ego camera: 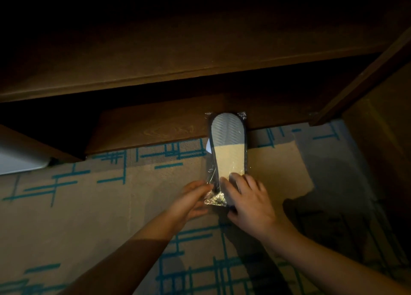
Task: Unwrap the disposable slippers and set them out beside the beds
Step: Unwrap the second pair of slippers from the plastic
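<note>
I see one package of disposable slippers (227, 147) held out in front of me, still sealed in its clear plastic wrapper (215, 199). The package points lengthwise away from both hands, toe end farthest from them, heel end between them. The visible slipper has a grey ribbed upper at the far end and a pale yellow insole on the half nearer the hands, with a dark edge around it.

My left hand (193, 200) is at the left near corner of the package. Its fingertips are closed on the crinkled, bunched end of the wrapper, which catches the light just beside them. My right hand (250, 200) lies over the near right portion of the package, fingers spread across the top of the insole and the thumb underneath at the near edge, gripping the package through the plastic. The two hands are just beside each other, with only the wrapper's gathered end between them.

Beyond the hands, past the toe end of the package, runs dark brown wooden furniture (155, 72) with a lower wooden ledge (144, 130). Below both hands is a tan carpet (89, 216) with teal line patterns. Far to the left of the left hand, a white object (20, 161) shows under the furniture edge; I cannot tell what it is.
</note>
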Demonstrator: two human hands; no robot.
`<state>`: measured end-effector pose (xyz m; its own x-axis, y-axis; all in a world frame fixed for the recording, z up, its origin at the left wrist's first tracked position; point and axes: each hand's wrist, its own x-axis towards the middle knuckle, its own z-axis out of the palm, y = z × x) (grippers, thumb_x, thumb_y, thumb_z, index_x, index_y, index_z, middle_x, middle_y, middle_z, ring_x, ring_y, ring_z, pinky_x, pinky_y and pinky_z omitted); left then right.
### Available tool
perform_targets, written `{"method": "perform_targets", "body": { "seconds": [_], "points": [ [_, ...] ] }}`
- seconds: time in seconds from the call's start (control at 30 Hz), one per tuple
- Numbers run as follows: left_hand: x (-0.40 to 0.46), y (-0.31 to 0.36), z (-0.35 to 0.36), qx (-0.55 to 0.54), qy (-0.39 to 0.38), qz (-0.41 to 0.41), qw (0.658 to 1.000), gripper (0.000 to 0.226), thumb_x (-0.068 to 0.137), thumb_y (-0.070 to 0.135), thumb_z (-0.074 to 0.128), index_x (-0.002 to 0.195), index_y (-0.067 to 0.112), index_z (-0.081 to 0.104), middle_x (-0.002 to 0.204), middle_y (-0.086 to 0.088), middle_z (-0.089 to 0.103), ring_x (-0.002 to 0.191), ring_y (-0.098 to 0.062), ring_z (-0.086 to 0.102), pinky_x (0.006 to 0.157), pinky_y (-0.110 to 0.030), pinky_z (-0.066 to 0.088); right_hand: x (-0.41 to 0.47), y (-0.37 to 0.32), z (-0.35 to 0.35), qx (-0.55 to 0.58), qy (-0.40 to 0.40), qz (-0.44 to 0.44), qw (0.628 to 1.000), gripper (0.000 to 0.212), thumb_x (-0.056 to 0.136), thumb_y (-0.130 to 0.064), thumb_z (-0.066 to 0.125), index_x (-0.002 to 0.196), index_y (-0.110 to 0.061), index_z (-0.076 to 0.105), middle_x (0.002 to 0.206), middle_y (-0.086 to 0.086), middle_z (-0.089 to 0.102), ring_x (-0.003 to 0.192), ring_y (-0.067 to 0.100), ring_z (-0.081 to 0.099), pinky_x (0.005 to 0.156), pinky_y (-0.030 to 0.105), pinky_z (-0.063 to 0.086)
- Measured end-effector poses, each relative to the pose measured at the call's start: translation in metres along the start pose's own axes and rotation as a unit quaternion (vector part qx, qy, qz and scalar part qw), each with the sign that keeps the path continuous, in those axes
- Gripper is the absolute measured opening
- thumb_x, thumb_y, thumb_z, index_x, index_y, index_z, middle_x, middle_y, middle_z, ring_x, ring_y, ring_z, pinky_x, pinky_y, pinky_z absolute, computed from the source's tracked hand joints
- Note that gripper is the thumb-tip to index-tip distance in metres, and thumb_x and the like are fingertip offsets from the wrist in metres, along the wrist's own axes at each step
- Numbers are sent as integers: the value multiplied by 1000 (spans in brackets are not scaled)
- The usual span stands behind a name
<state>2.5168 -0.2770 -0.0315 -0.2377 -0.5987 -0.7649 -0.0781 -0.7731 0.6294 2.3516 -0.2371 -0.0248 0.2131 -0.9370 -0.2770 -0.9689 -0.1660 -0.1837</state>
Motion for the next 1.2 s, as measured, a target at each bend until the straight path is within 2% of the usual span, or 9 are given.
{"method": "perform_targets", "body": {
  "seconds": [0.13,0.27,0.37,0.57,0.67,0.77,0.9,1.03,1.2],
  "points": [
    [-6,-6,-14,-8,-13,-32,999,38,80,11,65,117,12,56,97,-4,67,87,-15,65,67,-26,55,-14,-15,2,25,7,-20,999,83,56,-42,76,131,-28,45,128,0,55,111,23,57,87,39,49],
    [-16,-11,-20,51,-12,-13,999,23,80,0,62,100,11,61,89,-6,67,77,-15,64,64,-20,55,-25,-24,-10,91,-42,-39,994,73,78,-47,59,142,-34,28,151,-6,27,137,20,29,110,43,24],
    [-18,-15,-28,31,-8,-5,999,20,82,-4,57,91,12,63,88,-9,65,76,-17,63,67,-24,55,-28,-24,-25,266,-19,95,959,69,83,-41,60,142,-39,26,152,-8,19,139,16,20,111,39,28],
    [-26,-21,-33,-82,-74,-31,993,20,83,-5,54,91,10,64,89,-11,66,82,-22,65,74,-32,55,-16,-10,-21,657,-148,328,662,67,88,-17,58,146,-22,24,123,12,52,99,23,56,86,38,49],
    [-30,-19,-30,-61,-50,-12,997,23,83,-3,56,98,13,62,92,-7,66,80,-18,66,73,-30,56,-13,-9,-10,714,-152,354,585,59,83,-9,62,137,-11,39,118,15,57,107,32,56,91,44,49],
    [-42,-16,-31,126,77,108,983,59,81,16,65,133,22,40,121,10,51,104,-13,57,90,-36,52,-13,-5,-15,708,-136,337,605,54,84,-4,60,134,-13,42,112,11,61,91,24,61,68,34,52],
    [-60,-15,-33,333,131,328,874,59,78,26,67,132,25,45,128,11,48,117,-3,49,101,-24,43,-12,-1,-12,718,-103,347,595,58,84,-5,60,138,-13,40,123,15,60,98,28,63,65,33,52],
    [-62,-23,-29,397,121,360,836,42,81,17,64,123,19,55,114,9,55,98,2,53,87,1,36,-12,-2,-15,750,-78,343,561,56,86,-1,57,138,-12,39,109,12,62,87,24,62,60,31,50],
    [-59,-22,-31,400,136,356,833,24,83,12,62,107,14,66,88,7,53,77,5,51,72,2,38,-14,-7,-15,765,-76,306,562,51,87,-2,56,135,-12,43,118,15,62,89,23,63,58,30,53]
  ]
}}
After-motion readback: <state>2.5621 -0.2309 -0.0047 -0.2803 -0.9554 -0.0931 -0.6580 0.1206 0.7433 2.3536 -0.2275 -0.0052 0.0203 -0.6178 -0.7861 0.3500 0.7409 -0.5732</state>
